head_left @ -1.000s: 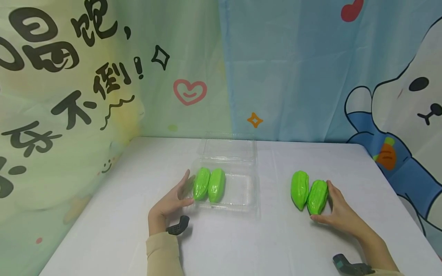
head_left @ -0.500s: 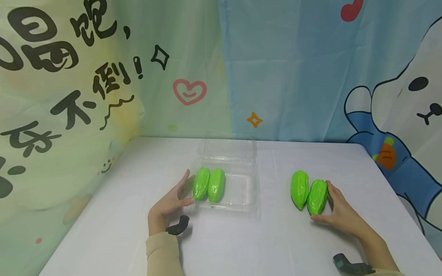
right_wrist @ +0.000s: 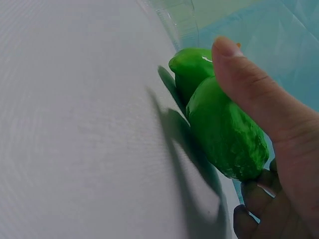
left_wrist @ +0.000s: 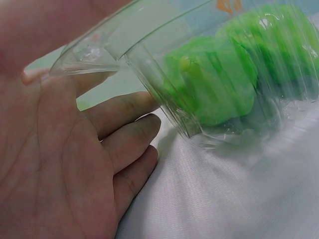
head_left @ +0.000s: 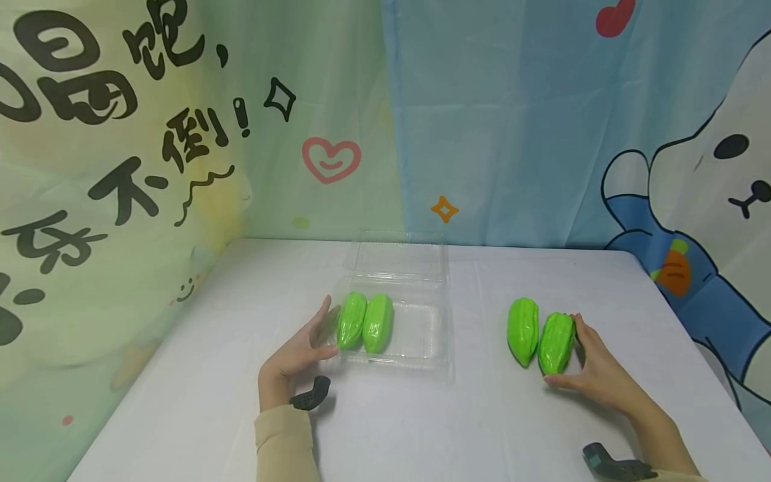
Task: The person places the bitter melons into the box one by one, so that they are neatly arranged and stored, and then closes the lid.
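Observation:
My right hand (head_left: 593, 371) holds a glossy green ribbed fruit (head_left: 557, 343) between thumb and fingers, low over the white table. In the right wrist view the thumb lies along one side of this fruit (right_wrist: 227, 132) and curled fingertips reach its lower end. Just left of it lies a similar green fruit (head_left: 523, 333). My left hand (head_left: 298, 355) grips the left side of a clear plastic box (head_left: 421, 331), its rim between thumb and fingers in the left wrist view. Two more green fruits (head_left: 377, 324) lie side by side in the box's left half.
The box's clear lid (head_left: 397, 261) lies folded back toward the curtain (head_left: 512, 134) behind the white table (head_left: 470, 415). Dark wrist devices (head_left: 311, 393) sit on both forearms. Bare tabletop shows between the box and the right-hand fruits.
My right hand and the fruit in it have shifted slightly right, widening the gap to the fruit beside it. The left hand and the box have stayed in place.

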`<state>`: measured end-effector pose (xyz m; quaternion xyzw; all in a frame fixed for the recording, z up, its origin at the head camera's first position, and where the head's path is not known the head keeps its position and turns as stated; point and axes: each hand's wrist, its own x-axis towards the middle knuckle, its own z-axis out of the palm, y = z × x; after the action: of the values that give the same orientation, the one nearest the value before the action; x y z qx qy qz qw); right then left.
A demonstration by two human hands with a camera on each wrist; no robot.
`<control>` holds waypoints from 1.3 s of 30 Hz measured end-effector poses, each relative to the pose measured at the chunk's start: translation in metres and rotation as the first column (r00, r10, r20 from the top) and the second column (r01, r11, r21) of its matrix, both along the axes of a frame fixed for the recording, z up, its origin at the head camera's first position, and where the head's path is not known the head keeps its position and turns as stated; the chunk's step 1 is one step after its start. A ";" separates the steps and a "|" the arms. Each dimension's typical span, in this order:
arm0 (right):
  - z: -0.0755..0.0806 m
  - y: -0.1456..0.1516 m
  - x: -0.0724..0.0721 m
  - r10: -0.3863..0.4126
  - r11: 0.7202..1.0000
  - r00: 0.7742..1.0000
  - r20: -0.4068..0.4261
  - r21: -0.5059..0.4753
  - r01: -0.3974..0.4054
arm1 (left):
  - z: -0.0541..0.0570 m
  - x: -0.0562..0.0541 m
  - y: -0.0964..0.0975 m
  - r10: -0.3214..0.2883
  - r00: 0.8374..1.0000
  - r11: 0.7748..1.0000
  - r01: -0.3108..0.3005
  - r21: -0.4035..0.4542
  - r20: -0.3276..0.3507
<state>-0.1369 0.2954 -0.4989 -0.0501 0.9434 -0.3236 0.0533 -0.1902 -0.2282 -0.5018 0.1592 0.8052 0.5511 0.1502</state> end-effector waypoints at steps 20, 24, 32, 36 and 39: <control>0.008 0.001 0.001 -0.006 1.000 0.999 -0.032 0.031 0.007 | -0.001 0.000 -0.001 0.017 1.000 1.000 -0.017 0.004 0.012; 0.011 -0.001 0.000 -0.009 0.999 0.999 -0.043 0.041 0.011 | -0.002 0.000 -0.002 0.015 1.000 1.000 -0.015 -0.008 0.001; 0.017 -0.004 0.000 -0.030 0.999 0.999 -0.045 0.042 0.032 | -0.001 0.002 -0.003 0.016 1.000 0.999 -0.016 -0.028 -0.007; 0.020 -0.005 0.000 -0.040 0.998 0.998 -0.041 0.044 0.042 | -0.002 0.000 -0.002 0.001 1.000 1.000 -0.001 -0.028 -0.021; 0.023 -0.006 0.001 -0.045 0.998 0.998 -0.040 0.043 0.046 | 0.000 -0.001 -0.001 -0.001 1.000 1.000 0.001 -0.031 -0.022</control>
<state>-0.1363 0.2898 -0.4759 -0.0338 0.9520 -0.3029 0.0286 -0.1910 -0.2291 -0.5022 0.1635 0.8151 0.5369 0.1439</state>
